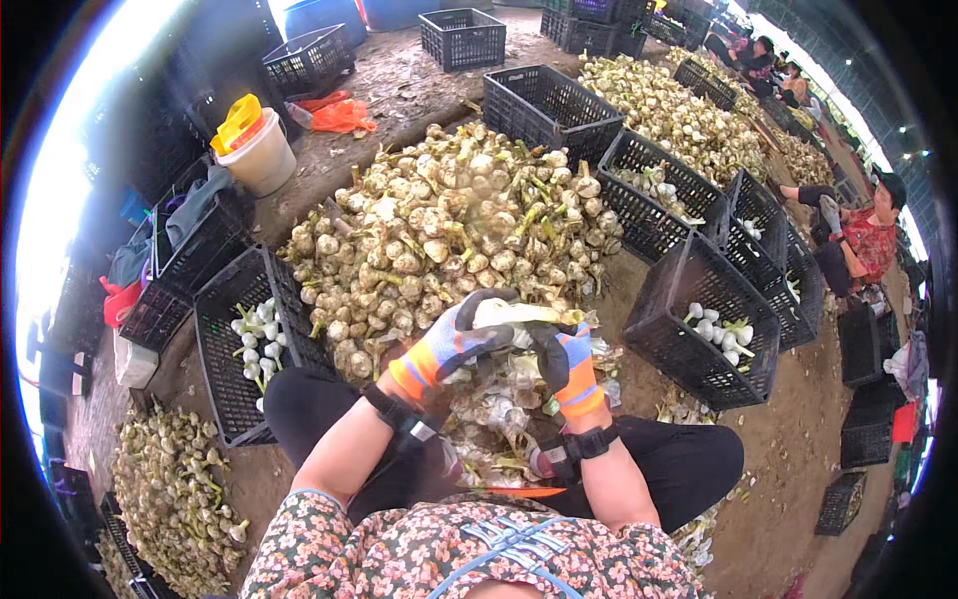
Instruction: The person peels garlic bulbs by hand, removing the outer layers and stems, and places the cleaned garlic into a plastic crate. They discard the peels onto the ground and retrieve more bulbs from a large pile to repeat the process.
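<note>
My left hand [457, 342], in a grey, orange and dark-fingered work glove, is closed around the pale bulb end of a head of garlic [511, 314]. The garlic's greenish stem points right, where my right hand [567, 357], gloved alike, is closed on it with its fingers. Just beyond both hands rises a big heap of unpeeled garlic [429, 230] with dirt-brown skins and stems. Below them, between my legs, lie loose papery garlic skins [499, 407].
Cleaned white garlic lies in a black crate [215, 349] at left and another crate [689, 369] at right. More black crates [544, 95] stand behind. A white bucket [261, 160] is at far left. A second garlic pile [170, 489] lies lower left. A co-worker [866, 240] sits at right.
</note>
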A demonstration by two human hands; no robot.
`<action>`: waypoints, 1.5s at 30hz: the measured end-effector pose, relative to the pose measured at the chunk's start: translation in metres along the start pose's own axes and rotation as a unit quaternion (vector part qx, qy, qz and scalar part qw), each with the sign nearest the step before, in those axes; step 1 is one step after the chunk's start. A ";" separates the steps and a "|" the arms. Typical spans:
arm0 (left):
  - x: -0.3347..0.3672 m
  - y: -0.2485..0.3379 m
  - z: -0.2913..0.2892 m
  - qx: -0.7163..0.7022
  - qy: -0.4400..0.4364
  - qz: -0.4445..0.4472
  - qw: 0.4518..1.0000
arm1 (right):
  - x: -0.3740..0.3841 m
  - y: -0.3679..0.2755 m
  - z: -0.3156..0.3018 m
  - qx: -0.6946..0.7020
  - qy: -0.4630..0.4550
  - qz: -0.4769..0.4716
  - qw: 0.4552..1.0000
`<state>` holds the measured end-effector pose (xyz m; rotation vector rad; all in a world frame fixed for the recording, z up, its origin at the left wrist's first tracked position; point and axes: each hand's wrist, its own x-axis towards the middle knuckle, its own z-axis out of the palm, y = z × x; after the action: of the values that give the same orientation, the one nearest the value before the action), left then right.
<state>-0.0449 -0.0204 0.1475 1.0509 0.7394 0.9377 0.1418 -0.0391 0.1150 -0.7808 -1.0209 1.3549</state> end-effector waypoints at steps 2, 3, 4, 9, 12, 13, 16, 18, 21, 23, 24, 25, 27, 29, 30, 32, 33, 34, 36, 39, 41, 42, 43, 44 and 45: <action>0.000 -0.006 -0.007 0.012 0.009 0.000 1.000 | 0.004 0.006 -0.003 -0.135 -0.034 -0.014 0.990; 0.001 -0.023 -0.017 0.093 0.046 0.077 0.992 | 0.007 0.005 0.004 -0.095 -0.039 0.042 0.994; 0.001 -0.025 -0.014 0.171 0.077 0.150 0.971 | 0.005 0.001 0.011 -0.199 -0.013 0.026 0.980; -0.012 -0.009 -0.010 -0.026 -0.078 0.015 0.997 | 0.023 0.042 -0.053 0.054 0.207 0.025 0.976; -0.012 -0.005 -0.006 -0.028 -0.103 -0.019 0.994 | 0.027 0.026 -0.097 -0.468 0.140 0.168 0.856; -0.012 -0.007 -0.010 0.107 -0.088 0.074 0.988 | 0.023 0.030 -0.089 -0.689 0.061 0.169 0.702; -0.015 -0.013 -0.022 0.269 -0.046 0.163 0.948 | 0.012 0.001 -0.021 -0.438 -0.049 0.081 0.894; -0.016 -0.008 -0.017 0.329 -0.036 0.126 0.935 | 0.007 -0.040 0.018 -0.403 -0.138 0.031 0.904; -0.013 0.000 -0.006 0.384 -0.062 0.140 0.910 | 0.011 -0.054 0.030 -0.535 -0.209 -0.017 0.818; -0.016 -0.001 -0.002 0.360 -0.068 0.122 0.923 | 0.012 -0.055 0.035 -0.604 -0.249 -0.019 0.757; -0.017 -0.002 0.000 0.335 -0.070 0.104 0.934 | 0.012 -0.054 0.038 -0.636 -0.251 0.008 0.730; -0.019 -0.001 0.005 0.335 -0.073 0.103 0.934 | 0.012 -0.054 0.039 -0.666 -0.252 0.034 0.701; -0.022 0.003 0.016 0.170 -0.047 0.042 0.983 | 0.007 -0.033 0.026 -0.665 -0.230 -0.006 0.711; -0.015 -0.015 0.000 0.138 -0.024 0.077 0.987 | 0.006 -0.018 0.018 -0.610 -0.072 -0.059 0.787; -0.010 -0.024 -0.006 0.137 0.031 0.094 0.986 | 0.010 -0.009 0.011 -0.456 -0.055 -0.024 0.888; -0.006 -0.031 -0.016 0.051 0.136 0.072 0.987 | 0.008 -0.020 0.023 -0.185 -0.006 0.134 0.973; -0.007 -0.034 -0.023 0.180 0.137 0.081 0.971 | 0.007 -0.020 0.026 -0.148 -0.010 0.174 0.973; -0.006 -0.042 -0.022 0.043 0.167 0.073 0.982 | 0.004 -0.016 0.029 -0.148 -0.010 0.173 0.974; -0.003 -0.053 -0.027 -0.118 0.229 0.048 0.965 | 0.001 0.000 0.038 -0.227 -0.046 0.068 0.970; 0.001 -0.033 -0.010 -0.181 0.181 0.069 0.964 | 0.011 0.053 0.003 -0.467 0.097 -0.040 0.878; 0.000 -0.039 -0.011 -0.154 0.157 0.073 0.973 | 0.020 0.079 -0.015 -0.366 0.094 0.005 0.926; -0.003 -0.046 -0.016 -0.161 0.150 0.063 0.974 | 0.023 0.084 -0.012 -0.425 0.082 0.031 0.901; -0.002 -0.045 -0.015 -0.163 0.150 0.062 0.973 | 0.023 0.089 -0.017 -0.485 0.074 0.058 0.869; 0.000 -0.044 -0.015 -0.205 0.121 0.055 0.970 | 0.026 0.098 -0.023 -0.429 0.091 0.107 0.892; 0.001 -0.043 -0.016 -0.248 0.092 0.048 0.963 | 0.029 0.104 -0.030 -0.431 0.090 0.108 0.891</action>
<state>-0.0461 -0.0217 0.1016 0.5665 0.5637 1.2384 0.1259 0.0024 0.0120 -1.6896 -1.4234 0.9398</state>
